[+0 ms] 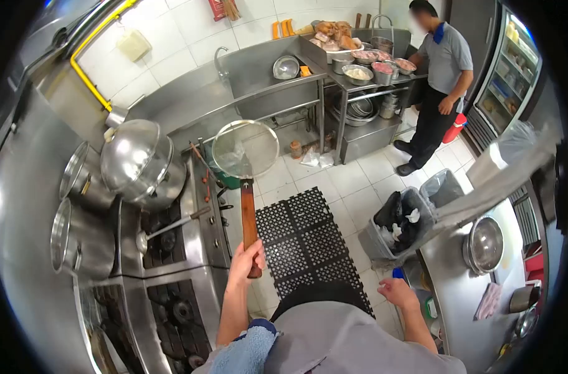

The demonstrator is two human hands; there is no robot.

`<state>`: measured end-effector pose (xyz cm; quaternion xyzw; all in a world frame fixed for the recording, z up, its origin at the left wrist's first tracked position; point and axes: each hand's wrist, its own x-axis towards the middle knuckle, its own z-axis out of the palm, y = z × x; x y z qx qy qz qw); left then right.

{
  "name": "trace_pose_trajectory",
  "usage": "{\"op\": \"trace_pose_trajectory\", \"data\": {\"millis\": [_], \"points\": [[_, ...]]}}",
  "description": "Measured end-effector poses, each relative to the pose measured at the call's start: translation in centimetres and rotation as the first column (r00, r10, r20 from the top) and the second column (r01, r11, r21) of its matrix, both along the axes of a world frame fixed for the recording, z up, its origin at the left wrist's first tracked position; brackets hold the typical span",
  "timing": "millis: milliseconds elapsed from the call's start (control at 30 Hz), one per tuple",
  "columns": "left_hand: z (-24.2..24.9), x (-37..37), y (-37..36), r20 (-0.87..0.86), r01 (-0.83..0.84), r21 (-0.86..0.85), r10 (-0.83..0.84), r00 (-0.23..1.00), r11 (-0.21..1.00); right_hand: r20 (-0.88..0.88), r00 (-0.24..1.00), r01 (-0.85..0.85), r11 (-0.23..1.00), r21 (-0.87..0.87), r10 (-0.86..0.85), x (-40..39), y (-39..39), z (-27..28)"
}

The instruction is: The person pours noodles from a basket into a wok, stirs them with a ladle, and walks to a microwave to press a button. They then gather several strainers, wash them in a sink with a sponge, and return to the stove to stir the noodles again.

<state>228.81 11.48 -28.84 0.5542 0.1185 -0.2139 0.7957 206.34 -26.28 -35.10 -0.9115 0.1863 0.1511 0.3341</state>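
My left hand [246, 258] grips the wooden handle [248, 215] of a large round wire-mesh skimmer [245, 149], held out level over the floor beside the stove. The mesh basket looks empty. My right hand [397, 292] hangs low by my hip near the steel counter [458, 293] on the right, fingers loosely curled, holding nothing that I can see. A blue towel [246, 352] lies over my left shoulder.
The stove [172, 262] on the left carries a lidded pot [141, 165], a ladle [165, 230] and two tall pots [78, 237]. A black rubber mat [302, 240] covers the floor. Lined bins [399, 224] stand at right. Another person [443, 81] stands by a far shelf of bowls [365, 71].
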Motion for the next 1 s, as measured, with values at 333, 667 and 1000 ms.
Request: {"op": "trace_pose_trajectory", "data": {"millis": [333, 667, 1000], "points": [[3.2, 35.0, -2.5, 0.019, 0.141, -0.091, -0.139, 0.99, 0.986, 0.121, 0.958, -0.238, 0.956, -0.173, 0.26, 33.8, -4.2, -8.9], [5.0, 68.2, -1.6, -0.277, 0.087, -0.506, -0.257, 0.926, 0.858, 0.634, 0.599, -0.733, 0.653, 0.188, 0.49, 78.2, 12.2, 8.5], [-1.9, 85.7, 1.1, -0.422, 0.093, -0.552, -0.373, 0.826, 0.829, 0.608, 0.793, -0.427, 0.744, 0.514, 0.035, 114.0, 21.8, 3.8]]}}
